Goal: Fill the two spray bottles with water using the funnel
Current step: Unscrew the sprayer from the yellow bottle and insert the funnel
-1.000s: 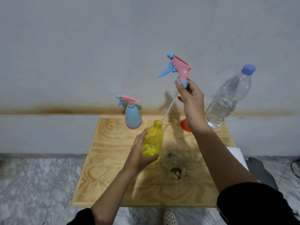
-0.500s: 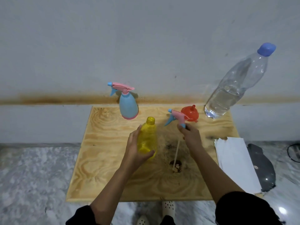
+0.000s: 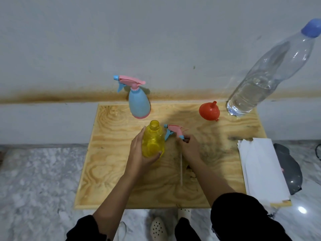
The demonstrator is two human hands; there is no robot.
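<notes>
My left hand (image 3: 139,153) grips the yellow spray bottle (image 3: 153,139), which stands upright on the wooden board (image 3: 111,162) with its neck uncapped. Just to its right, my right hand (image 3: 190,147) holds the pink and blue spray head (image 3: 173,131) low at the board, its white dip tube (image 3: 181,169) lying toward me. A blue spray bottle (image 3: 139,103) with its pink head on stands at the back of the board. The red funnel (image 3: 209,111) rests mouth down at the back right. A large clear water bottle (image 3: 271,73) with a blue cap stands beside it, partly filled.
A stack of white paper (image 3: 262,167) lies over the board's right edge, with a dark grey object (image 3: 288,167) on the marble floor beyond it. A grey wall rises directly behind the board. My feet in pale shoes (image 3: 158,228) show below the near edge.
My right hand has brought the spray head down from high above the yellow bottle to the board beside it. My left hand has stayed on the yellow bottle.
</notes>
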